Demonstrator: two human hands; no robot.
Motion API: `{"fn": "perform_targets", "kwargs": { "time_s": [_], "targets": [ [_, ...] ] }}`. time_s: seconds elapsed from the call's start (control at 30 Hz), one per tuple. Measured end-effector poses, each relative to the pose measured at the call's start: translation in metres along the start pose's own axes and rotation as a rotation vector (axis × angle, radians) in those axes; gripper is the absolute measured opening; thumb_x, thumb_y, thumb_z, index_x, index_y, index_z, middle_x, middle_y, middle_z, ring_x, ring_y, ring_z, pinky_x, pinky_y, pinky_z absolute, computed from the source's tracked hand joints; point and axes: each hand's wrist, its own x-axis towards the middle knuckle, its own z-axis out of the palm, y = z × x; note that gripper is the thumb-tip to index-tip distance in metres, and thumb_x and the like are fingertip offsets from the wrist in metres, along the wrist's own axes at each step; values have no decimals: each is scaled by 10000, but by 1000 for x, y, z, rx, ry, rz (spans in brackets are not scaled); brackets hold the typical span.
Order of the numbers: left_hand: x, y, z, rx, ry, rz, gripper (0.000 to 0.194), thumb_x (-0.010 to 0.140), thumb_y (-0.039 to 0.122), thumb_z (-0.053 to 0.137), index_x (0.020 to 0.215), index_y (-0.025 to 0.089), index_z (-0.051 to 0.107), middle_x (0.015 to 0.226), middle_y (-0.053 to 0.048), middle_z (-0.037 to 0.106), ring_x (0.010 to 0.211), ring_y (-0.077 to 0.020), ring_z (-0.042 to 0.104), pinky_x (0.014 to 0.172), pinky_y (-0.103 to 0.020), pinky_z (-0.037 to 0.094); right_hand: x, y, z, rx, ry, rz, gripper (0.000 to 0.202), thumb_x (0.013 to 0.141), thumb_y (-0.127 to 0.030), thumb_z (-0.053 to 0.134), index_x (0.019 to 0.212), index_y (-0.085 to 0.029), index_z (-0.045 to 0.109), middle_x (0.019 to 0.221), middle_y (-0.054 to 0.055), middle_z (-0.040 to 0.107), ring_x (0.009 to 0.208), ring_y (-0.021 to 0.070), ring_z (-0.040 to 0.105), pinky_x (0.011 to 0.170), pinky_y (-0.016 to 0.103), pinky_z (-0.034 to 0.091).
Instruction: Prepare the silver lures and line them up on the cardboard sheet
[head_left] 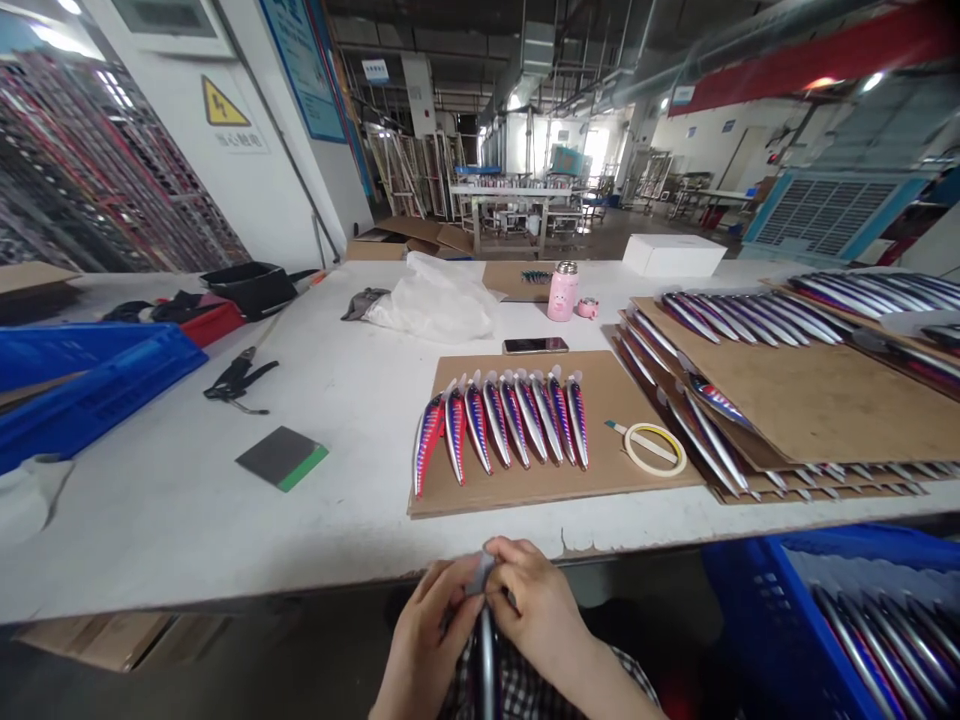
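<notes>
Head view: slim fishing lure [486, 640] gripped by both hands below table edge [300, 575], left hand [424, 640] clenched on body, right hand [536, 610] pinching grey tip; lure mostly hidden by fingers. Eight painted lures [501, 420] laid on cardboard sheet [600, 400] beyond. Tape roll [655, 449] beside. Yellow warning sign [223, 104] text unreadable.

Glossy plastic lures [501, 425] on matt cardboard sheet [615, 395]

The hands [480, 625] hide most of the lure [486, 655] they grip.
</notes>
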Motion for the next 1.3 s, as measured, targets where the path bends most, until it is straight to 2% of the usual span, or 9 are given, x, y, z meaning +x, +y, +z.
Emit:
{"fn": "perform_targets", "kwargs": {
  "time_s": [0.13,0.27,0.33,0.47,0.6,0.73,0.97,1.2,1.3],
  "targets": [
    [-2,5,-8,87,-4,-33,196,874,309,539,771,227,685,994,-61,592,922,-204,599,790,-283,513,1,-2,-4,-12,-7,-9,199,757,-31,540,676,-204,595,1019,6,653,853,170,570,751,251,454],
    [1,7,-15,62,-135,3,201,905,298,516,795,230,668,772,-14,597,753,-164,595,692,-228,489,2,-4,-6,1,-15,-12,209,734,-12,543,652,-201,577,994,4,656,830,165,568,728,245,446],
    [4,4,-16,60,-189,5,143,890,270,538,922,252,676,752,7,601,715,-147,598,670,-205,484,2,-4,-6,4,-3,-17,205,735,-13,545,655,-200,572,979,8,660,816,165,565,734,251,446],
    [8,0,-17,81,-211,-31,439,814,181,568,1243,268,539,722,42,620,667,-138,603,668,-196,492,1,-2,-4,14,12,-16,203,742,-17,549,666,-203,576,967,5,659,828,168,562,760,256,447],
    [13,8,-17,162,-239,-85,148,812,190,538,900,229,650,760,0,642,726,-174,605,686,-236,485,0,0,-1,20,-7,-9,210,746,-9,553,679,-205,590,971,2,645,849,163,565,763,247,443],
    [17,18,-16,239,-254,-78,151,845,202,494,726,215,587,716,-2,599,704,-174,582,661,-244,459,0,-1,-2,27,-9,-11,202,747,-14,554,682,-201,594,982,11,644,850,169,567,767,254,447],
    [15,20,-14,242,-223,-43,187,862,182,487,683,212,532,681,20,547,658,-153,560,606,-210,429,1,-3,-10,40,-101,16,190,750,-19,571,744,-208,598,1058,-1,627,923,174,554,796,265,439],
    [17,23,-21,173,-298,-2,189,898,166,415,764,211,540,777,-10,557,745,-163,574,681,-235,473,-1,-5,3,-7,23,46,194,748,-27,567,677,-206,598,1007,6,661,861,172,574,771,261,448],
    [15,17,-19,154,-248,22,206,898,153,399,813,222,575,865,-24,568,824,-165,593,763,-257,494,-3,-3,7,2,83,12,204,722,-14,552,662,-205,594,982,9,665,847,173,573,766,263,450]
  ]
}}
